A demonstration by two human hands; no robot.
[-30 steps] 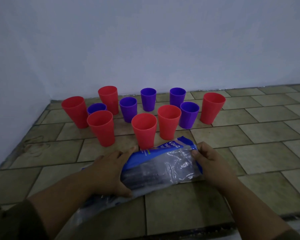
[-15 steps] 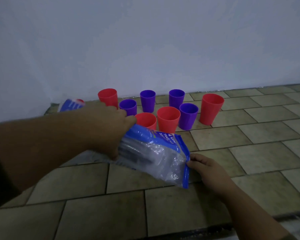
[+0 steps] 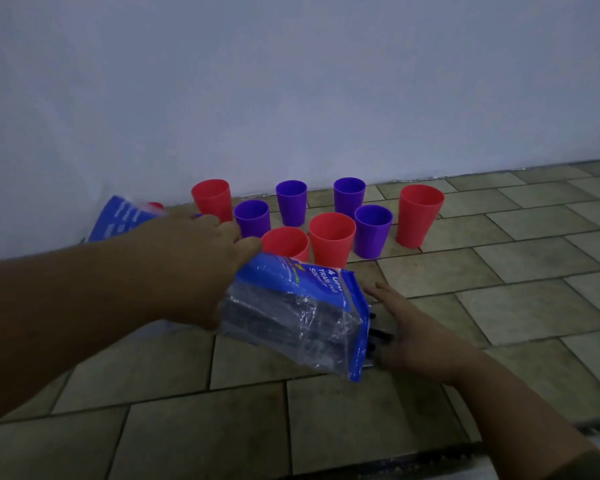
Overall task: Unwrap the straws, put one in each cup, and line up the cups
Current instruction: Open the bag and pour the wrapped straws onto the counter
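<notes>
The left hand (image 3: pixel 201 268) clamps its fingers on the tilted straw packet (image 3: pixel 298 317); dark straws (image 3: pixel 380 336) poke out beside the right hand (image 3: pixel 413 337), fingers spread apart.

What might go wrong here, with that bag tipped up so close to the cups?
1. The straw packet is tilted mouth-down in the left hand. The dark straws poking out could slide past the open right hand and scatter on the tiled surface.
2. The packet and left hand sit right by the nearest red cup, so a shake might topple it.
</notes>
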